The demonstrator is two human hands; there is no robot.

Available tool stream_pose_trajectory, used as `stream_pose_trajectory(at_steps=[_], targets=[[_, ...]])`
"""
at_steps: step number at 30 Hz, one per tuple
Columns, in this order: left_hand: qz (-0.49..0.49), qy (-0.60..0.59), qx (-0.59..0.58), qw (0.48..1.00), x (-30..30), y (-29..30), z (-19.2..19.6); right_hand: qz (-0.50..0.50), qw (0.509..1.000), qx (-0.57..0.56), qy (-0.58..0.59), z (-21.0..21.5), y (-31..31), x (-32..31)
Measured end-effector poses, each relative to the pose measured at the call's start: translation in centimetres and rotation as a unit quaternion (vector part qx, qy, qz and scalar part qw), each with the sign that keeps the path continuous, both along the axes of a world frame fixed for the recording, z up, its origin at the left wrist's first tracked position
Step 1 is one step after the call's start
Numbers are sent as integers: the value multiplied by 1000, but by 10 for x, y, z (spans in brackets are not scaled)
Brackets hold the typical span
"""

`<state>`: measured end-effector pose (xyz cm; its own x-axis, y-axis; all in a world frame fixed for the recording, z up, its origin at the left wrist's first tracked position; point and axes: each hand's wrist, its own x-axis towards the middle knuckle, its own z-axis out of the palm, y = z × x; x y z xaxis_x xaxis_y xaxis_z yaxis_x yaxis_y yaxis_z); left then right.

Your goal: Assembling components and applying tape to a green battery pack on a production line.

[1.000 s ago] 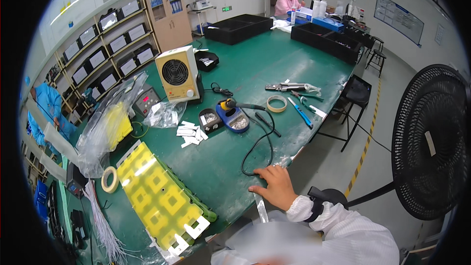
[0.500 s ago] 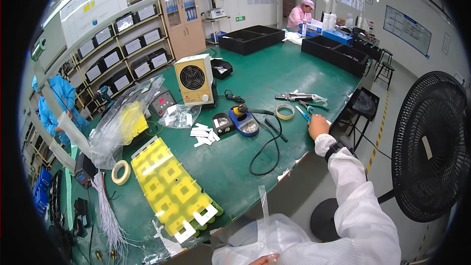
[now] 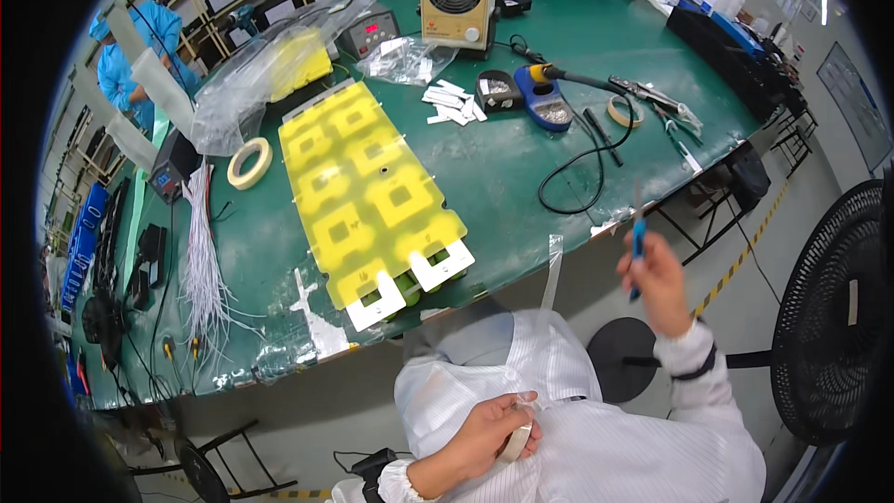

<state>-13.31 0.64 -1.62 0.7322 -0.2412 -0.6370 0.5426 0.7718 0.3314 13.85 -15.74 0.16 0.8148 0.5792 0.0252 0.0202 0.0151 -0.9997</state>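
Observation:
Over my lap, my left hand (image 3: 489, 440) is closed around a roll of whitish tape (image 3: 515, 444). My right hand (image 3: 657, 281) is raised off the table's front edge, gripping a slim blue-handled tool (image 3: 638, 247) with a thin grey blade-like tip pointing up. Motion smears that tip, so its exact kind is unclear. A clear strip (image 3: 553, 272) hangs at the table edge between my hands. To the left on the green table (image 3: 484, 186) lies a yellow sheet with square patterns (image 3: 368, 196), white tabs at its near end.
Beyond the sheet are white pieces (image 3: 453, 102), a blue soldering iron stand (image 3: 540, 98) and a beige fan box (image 3: 458, 0). Pliers (image 3: 656, 102) lie at the right. A tape roll (image 3: 250, 164) is at left. A black floor fan (image 3: 832, 317) stands right.
My right hand has lifted from the table's right edge toward me, now carrying the blue-handled tool. My left hand has come into fuller view with the tape roll. The view has tilted downward.

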Motion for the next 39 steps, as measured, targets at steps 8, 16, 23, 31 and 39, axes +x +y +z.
stream_pose_trajectory(at_steps=[8, 16, 23, 31, 39], targets=[[-16, 28, 6, 999, -12, -7, -3, 176, 949, -217, -144, 25, -34, -96], [15, -44, 120, 992, -13, -14, 11, 288, 918, -242, 130, 32, -40, -110], [46, 5, 97, 994, -11, -14, 3, 283, 888, -208, 298, 28, -40, -108], [41, 5, 85, 996, -15, -12, 6, 289, 872, -209, 334, 26, -37, -108], [27, -21, 162, 986, -15, -10, 19, 378, 841, -300, -243, 61, -26, -112]])
